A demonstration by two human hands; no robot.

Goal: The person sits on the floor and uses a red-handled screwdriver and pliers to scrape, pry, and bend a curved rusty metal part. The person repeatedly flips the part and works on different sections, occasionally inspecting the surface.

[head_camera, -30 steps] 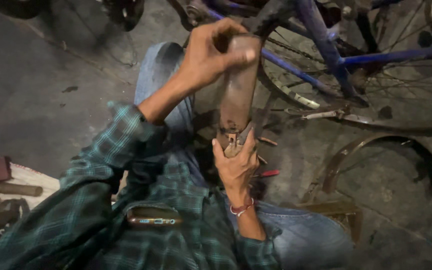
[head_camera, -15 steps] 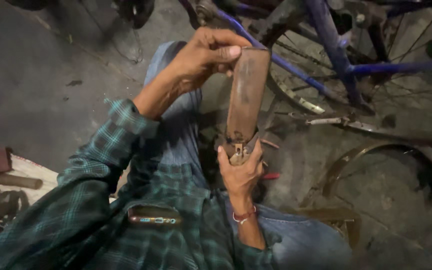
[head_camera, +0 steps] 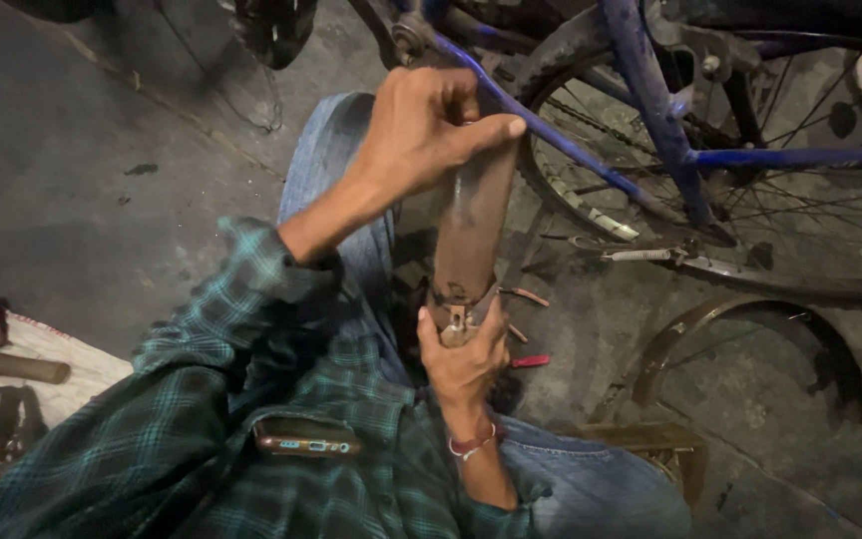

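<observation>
I hold a rusty brown bicycle mudguard piece (head_camera: 469, 235) upright over my lap. My left hand (head_camera: 421, 135) is closed around its upper end, with the thumb pressed across the top. My right hand (head_camera: 463, 354), with a red thread on the wrist, grips the lower end, where a small metal bracket sticks out. My knees in blue jeans lie below the piece. Its far top end is hidden behind my left hand.
A blue bicycle frame (head_camera: 650, 110) and a spoked wheel (head_camera: 780, 200) stand close ahead on the right. Another curved mudguard (head_camera: 750, 344) and a red-handled tool (head_camera: 531, 360) lie on the dark floor. A wooden handle (head_camera: 12, 367) rests on a mat at the left.
Both hands kept their grip. The mudguard piece has turned a little, so that it shows a narrower face, and it sits slightly lower and nearer to me.
</observation>
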